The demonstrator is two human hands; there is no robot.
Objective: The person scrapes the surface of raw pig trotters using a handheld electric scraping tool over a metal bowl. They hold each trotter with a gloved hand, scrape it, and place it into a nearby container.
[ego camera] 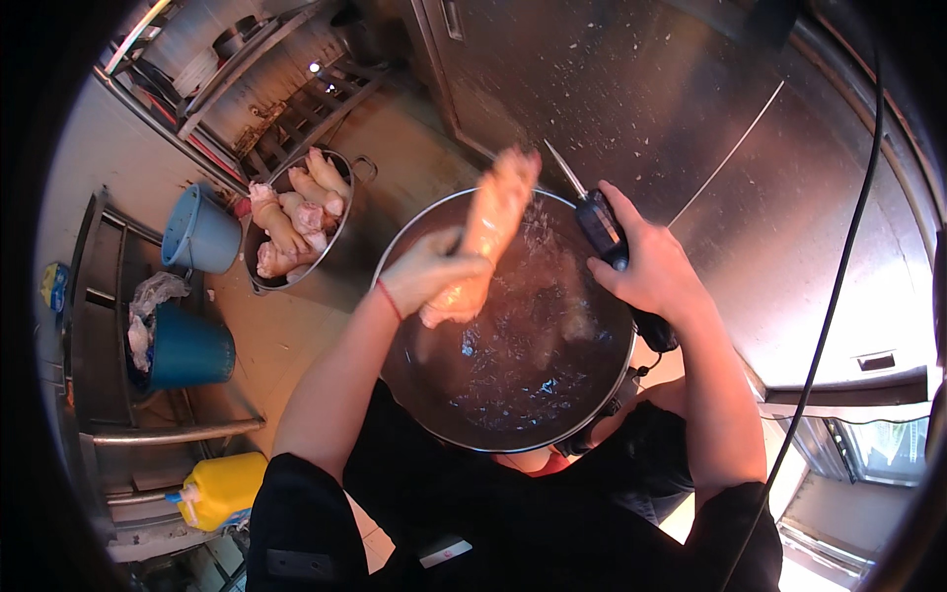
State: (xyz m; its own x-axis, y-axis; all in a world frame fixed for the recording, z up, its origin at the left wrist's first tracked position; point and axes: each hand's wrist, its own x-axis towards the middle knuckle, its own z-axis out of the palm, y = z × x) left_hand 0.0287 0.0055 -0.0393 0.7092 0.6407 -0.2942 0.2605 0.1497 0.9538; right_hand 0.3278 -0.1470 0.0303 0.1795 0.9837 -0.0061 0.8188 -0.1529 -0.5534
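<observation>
Before me stands a large round metal pot (510, 449) of water, with pale pieces partly visible under the surface. My left hand (436, 270) grips a pig's trotter (492, 222) and holds it tilted above the water. In my right hand (651, 259) is a black-handled power tool (603, 228) with a thin pointed metal tip, held over the pot's right rim. The tip points up and to the left, apart from the trotter. Several more trotters (285, 229) lie in a metal pot (336, 255) on the floor at the upper left.
At the left are a light blue bucket (211, 233), a teal bucket (196, 348) with plastic bags, and a yellow container (226, 485). A metal rack (177, 433) stands beside them. A stainless steel panel (666, 111) borders the pot; a black cable (832, 303) hangs at the right.
</observation>
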